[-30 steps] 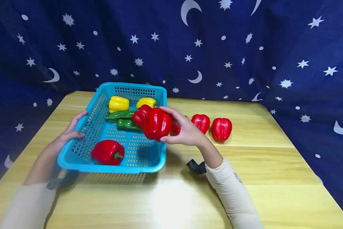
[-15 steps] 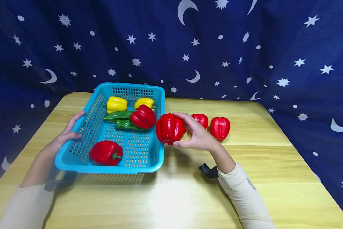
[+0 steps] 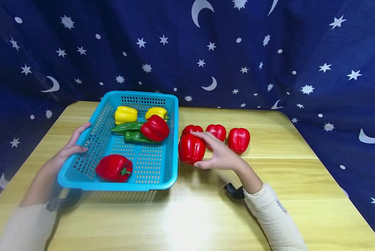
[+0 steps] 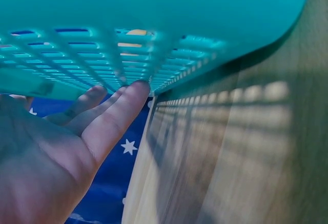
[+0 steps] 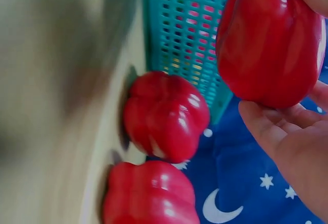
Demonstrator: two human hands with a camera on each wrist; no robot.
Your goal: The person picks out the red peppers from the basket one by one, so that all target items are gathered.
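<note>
On the left of the head view stands a blue slotted plastic basket point(image 3: 118, 185). My left hand point(image 3: 67, 148) holds its left side, thumb over the rim, while the left wrist view shows straight fingers point(image 4: 115, 119) along the outer wall. Just right of the basket, my right hand point(image 3: 220, 155) grips a red bell pepper point(image 3: 191, 150) between thumb and fingers. Inside the basket lie two red bell peppers point(image 3: 114, 168), two yellow bell peppers point(image 3: 126, 115) and two green peppers point(image 3: 138, 137). The right wrist view shows the held red pepper point(image 5: 269, 49) beside the basket wall point(image 5: 177, 34).
Behind the right hand, three red bell peppers point(image 3: 238, 140) stand in a row on the wooden table point(image 3: 287, 181); the leftmost one point(image 3: 192, 129) is partly covered by the held pepper. A dark blue curtain point(image 3: 162, 55) with stars and moons hangs behind the table.
My right hand has moved right and down with the red pepper, from over the basket's right edge to beside it. The red pepper near the green ones is uncovered. The left hand keeps its place.
</note>
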